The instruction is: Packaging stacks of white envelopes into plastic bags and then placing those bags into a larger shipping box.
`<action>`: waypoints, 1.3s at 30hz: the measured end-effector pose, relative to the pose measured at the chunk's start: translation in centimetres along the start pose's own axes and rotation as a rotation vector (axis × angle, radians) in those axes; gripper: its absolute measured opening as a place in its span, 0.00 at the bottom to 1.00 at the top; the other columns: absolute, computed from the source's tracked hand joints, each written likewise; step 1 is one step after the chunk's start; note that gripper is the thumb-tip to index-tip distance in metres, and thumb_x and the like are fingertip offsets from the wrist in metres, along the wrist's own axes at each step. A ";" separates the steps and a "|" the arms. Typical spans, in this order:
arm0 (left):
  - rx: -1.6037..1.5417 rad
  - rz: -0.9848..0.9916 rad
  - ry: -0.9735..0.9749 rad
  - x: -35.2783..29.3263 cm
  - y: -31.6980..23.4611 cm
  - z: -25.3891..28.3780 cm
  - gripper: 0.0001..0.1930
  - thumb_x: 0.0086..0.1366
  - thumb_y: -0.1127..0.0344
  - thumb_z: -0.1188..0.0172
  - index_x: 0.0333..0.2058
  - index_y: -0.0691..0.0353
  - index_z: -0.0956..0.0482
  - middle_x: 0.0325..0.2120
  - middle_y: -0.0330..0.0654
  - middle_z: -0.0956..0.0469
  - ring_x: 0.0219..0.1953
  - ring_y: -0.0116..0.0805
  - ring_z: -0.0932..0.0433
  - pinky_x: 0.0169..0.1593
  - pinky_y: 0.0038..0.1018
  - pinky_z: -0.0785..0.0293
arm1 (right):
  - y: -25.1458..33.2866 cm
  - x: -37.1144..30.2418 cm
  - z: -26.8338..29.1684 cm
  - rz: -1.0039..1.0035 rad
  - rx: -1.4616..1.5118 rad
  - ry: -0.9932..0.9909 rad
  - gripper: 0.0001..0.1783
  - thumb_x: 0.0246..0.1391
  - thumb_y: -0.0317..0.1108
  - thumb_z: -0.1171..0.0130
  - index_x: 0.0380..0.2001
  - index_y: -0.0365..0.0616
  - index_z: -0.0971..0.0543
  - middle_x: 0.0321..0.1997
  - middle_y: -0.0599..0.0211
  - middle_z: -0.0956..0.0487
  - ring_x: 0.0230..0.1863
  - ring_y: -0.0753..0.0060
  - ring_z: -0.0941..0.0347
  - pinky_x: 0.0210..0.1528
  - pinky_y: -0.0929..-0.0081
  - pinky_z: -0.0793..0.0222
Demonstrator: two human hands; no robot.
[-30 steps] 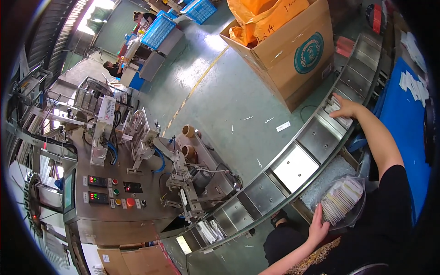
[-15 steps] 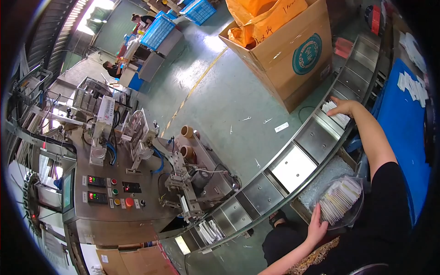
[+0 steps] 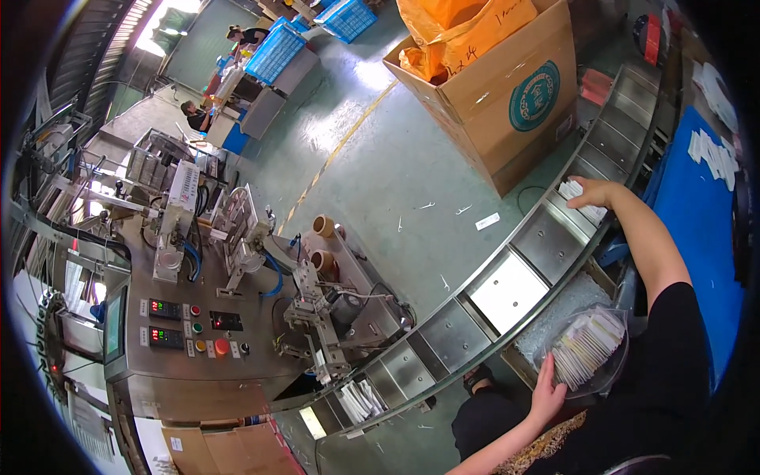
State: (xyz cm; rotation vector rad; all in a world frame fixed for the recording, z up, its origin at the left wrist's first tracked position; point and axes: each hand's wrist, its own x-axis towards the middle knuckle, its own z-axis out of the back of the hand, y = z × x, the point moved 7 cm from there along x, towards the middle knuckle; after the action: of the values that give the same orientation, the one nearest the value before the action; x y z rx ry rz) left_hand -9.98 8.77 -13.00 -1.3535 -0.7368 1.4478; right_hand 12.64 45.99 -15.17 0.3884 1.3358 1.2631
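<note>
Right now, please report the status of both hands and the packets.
Left hand open, at the edge of the bagged packets. Right hand gripping white packets in the metal conveyor. Near rail between the hands.

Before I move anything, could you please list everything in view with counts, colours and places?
Packets: many, whitish, in bag, conveyor and on blue surface
Bag: one, clear, lower right
Conveyor: one, silver, lower centre to upper right
Machine: one, silver, left
Carton: one, brown, upper right
Sack: at least one, orange, in carton
Crates: at least two, blue, top
Blue surface: one, right
Scraps: several, white, floor
Cardboard: count unclear, brown, lower left
People: two, dark-topped, upper left
Left hand: one, bare, against bagged packets
Right hand: one, bare, around conveyor packets
</note>
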 end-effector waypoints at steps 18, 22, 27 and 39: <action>0.008 -0.032 0.008 -1.2 -0.9 -0.5 0.38 0.48 0.75 0.52 0.61 0.65 0.51 0.61 0.53 0.48 0.64 0.41 0.50 0.63 0.26 0.53 | 3.1 -6.5 2.7 0.157 -0.182 -0.403 0.49 0.29 0.28 0.40 0.62 0.51 0.46 0.52 0.51 0.30 0.54 0.56 0.34 0.57 0.72 0.42; 0.083 -0.186 -0.064 -0.9 -1.9 0.7 0.37 0.47 0.78 0.54 0.60 0.71 0.49 0.59 0.56 0.46 0.63 0.45 0.48 0.63 0.29 0.53 | 5.4 -9.7 4.0 0.244 -0.027 -0.725 0.49 0.31 0.29 0.38 0.62 0.49 0.47 0.50 0.49 0.29 0.50 0.56 0.31 0.52 0.69 0.36; 0.082 -0.192 -0.141 0.5 -1.7 1.3 0.37 0.45 0.77 0.55 0.59 0.72 0.49 0.59 0.56 0.46 0.63 0.46 0.48 0.63 0.31 0.52 | 6.2 -17.8 -3.4 0.266 0.551 -0.263 0.37 0.35 0.28 0.35 0.53 0.40 0.37 0.47 0.64 0.28 0.48 0.71 0.33 0.51 0.72 0.36; 0.190 -0.255 -0.163 -3.8 -2.3 0.3 0.38 0.49 0.70 0.50 0.60 0.67 0.52 0.60 0.57 0.49 0.63 0.49 0.50 0.63 0.33 0.50 | 2.0 -28.1 -16.7 0.214 -0.797 -0.272 0.54 0.31 0.62 0.38 0.60 0.45 0.43 0.60 0.54 0.41 0.61 0.49 0.49 0.61 0.52 0.54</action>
State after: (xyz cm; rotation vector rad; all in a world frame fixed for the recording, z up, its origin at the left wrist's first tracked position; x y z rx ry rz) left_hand -10.10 6.03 -9.48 -0.9682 -0.8225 1.3948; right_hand 4.32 16.23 -4.37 0.1254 0.4973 1.7324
